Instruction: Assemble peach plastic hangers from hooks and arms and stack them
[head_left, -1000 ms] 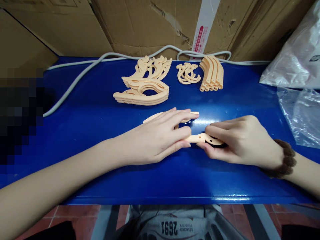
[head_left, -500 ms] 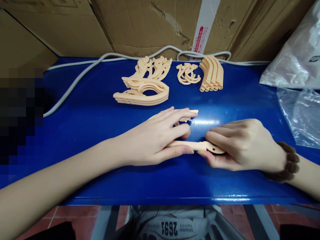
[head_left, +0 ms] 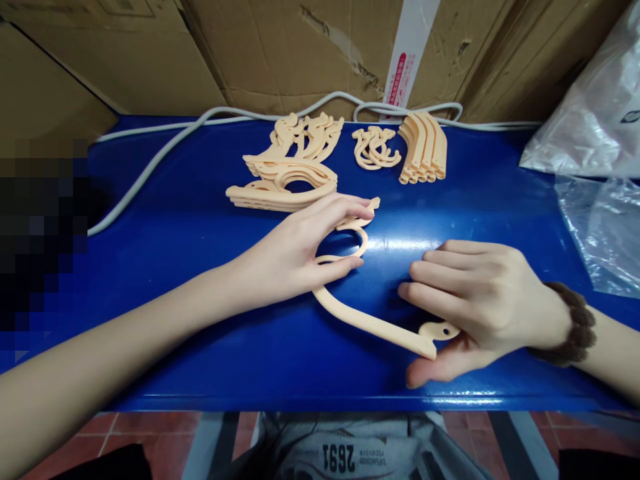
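Note:
A beige plastic folding hanger [head_left: 370, 320] spans the space between my two hands. My left hand [head_left: 305, 247] grips its left part, thumb below and fingers above, around a curved loop. The far tip of the hanger pokes out past my left fingers. At the other end, the long curved arm meets a small rounded piece with a hole [head_left: 443, 331]. My right hand [head_left: 475, 300] is at this end, thumb under the arm's tip and fingers curled above. Part of the small piece is hidden under my right hand.
Behind the hands lie stacked beige hanger parts [head_left: 285, 198], more curved parts [head_left: 307, 137], small hooks [head_left: 375, 148] and curved arms [head_left: 424, 148]. A white cable [head_left: 160, 157] runs along the back of the blue table [head_left: 225, 360]. Cardboard boxes [head_left: 280, 53] and a plastic bag [head_left: 590, 113] border it.
My left hand has moved up and slightly left, its grip wider. The hanger's right end has swung down toward the front edge. My right thumb has spread away from the fingers.

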### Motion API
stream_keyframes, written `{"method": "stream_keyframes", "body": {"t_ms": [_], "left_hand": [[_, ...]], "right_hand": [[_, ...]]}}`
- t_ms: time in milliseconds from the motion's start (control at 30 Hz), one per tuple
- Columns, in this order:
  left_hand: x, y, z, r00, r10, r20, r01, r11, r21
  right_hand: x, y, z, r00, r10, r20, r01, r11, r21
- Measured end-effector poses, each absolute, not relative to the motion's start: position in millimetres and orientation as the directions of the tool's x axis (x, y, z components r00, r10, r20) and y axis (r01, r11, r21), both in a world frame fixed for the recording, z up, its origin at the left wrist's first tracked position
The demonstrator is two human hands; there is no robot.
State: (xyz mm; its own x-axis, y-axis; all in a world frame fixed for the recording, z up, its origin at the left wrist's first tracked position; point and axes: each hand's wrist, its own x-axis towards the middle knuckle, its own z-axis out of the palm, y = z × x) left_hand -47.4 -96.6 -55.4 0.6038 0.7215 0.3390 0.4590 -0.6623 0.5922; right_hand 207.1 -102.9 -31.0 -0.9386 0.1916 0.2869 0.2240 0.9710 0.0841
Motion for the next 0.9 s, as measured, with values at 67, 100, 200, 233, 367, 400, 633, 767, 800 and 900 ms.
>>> {"method": "stream_keyframes", "body": {"t_ms": [67,100,200,233,367,400,633,767,800,900], "left_hand": [[-47.6,-96.0,-55.9,0.589,0.732,0.342,0.466,-0.654,0.596],[-47.6,-95.9,-56.0,0.585,0.736,0.342,0.468,-0.650,0.599],[-47.0,-96.4,-55.9,0.581,0.740,0.338,0.473,-0.645,0.600],[-46.7,-96.6,-55.9,0.583,0.738,0.340,0.472,-0.648,0.597],[-45.5,-96.9,-56.7,0.596,0.714,0.367,0.469,-0.681,0.563],[-45.4,-96.8,-57.0,0.600,0.708,0.373,0.468,-0.689,0.553],[-46.3,-96.1,-59.6,0.627,0.682,0.375,0.456,-0.712,0.533],[-46.8,-95.9,-60.4,0.632,0.672,0.385,0.452,-0.724,0.522],[-46.8,-96.0,-60.3,0.634,0.669,0.388,0.452,-0.727,0.517],[-46.4,-96.5,-59.7,0.620,0.676,0.399,0.456,-0.724,0.518]], "right_hand": [[207.2,-102.8,-30.0,-0.937,0.187,0.293,0.229,0.967,0.113],[207.5,-102.6,-29.2,-0.935,0.187,0.300,0.236,0.962,0.137],[209.6,-100.9,-26.1,-0.926,0.197,0.322,0.280,0.931,0.234],[210.6,-100.0,-24.8,-0.922,0.205,0.329,0.300,0.916,0.268],[213.8,-95.5,-21.3,-0.908,0.241,0.342,0.367,0.852,0.374],[214.2,-94.4,-21.1,-0.904,0.242,0.354,0.379,0.835,0.398],[213.0,-89.8,-24.5,-0.906,0.267,0.330,0.394,0.817,0.421],[210.8,-91.2,-27.1,-0.910,0.274,0.312,0.380,0.853,0.358],[210.2,-92.0,-27.5,-0.910,0.276,0.309,0.376,0.862,0.339],[208.3,-95.9,-27.5,-0.908,0.268,0.322,0.365,0.882,0.298]]}}
